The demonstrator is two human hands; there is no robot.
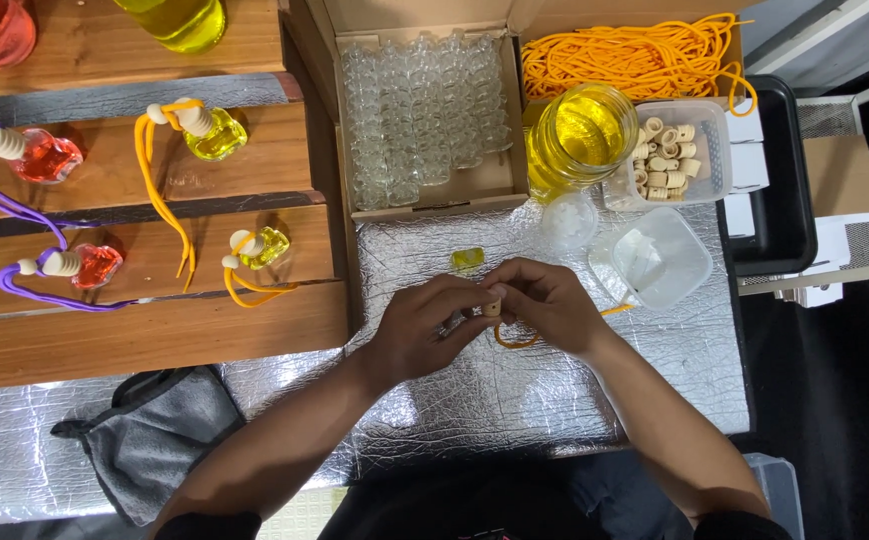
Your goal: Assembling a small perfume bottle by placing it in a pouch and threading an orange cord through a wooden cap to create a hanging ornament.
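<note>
My left hand (pixel 423 325) and my right hand (pixel 547 303) meet over the silver foil mat (pixel 515 400). Between their fingertips they pinch a small wooden cap (pixel 493 308) with an orange cord (pixel 515 340) looping out below it and to the right. A small bottle of yellow liquid (pixel 468 259) lies on the mat just beyond my fingers. A large jar of yellow liquid (pixel 580 135) stands further back, next to a clear tub of wooden caps (pixel 667 160).
A cardboard box of several empty glass bottles (pixel 425 110) sits at the back, with a pile of orange cord (pixel 635 55) to its right. Finished bottles with yellow and purple cords lie on wooden shelves (pixel 155 330) at left. Grey cloth (pixel 155 440) lies near left. An empty clear tub (pixel 655 260) stands right.
</note>
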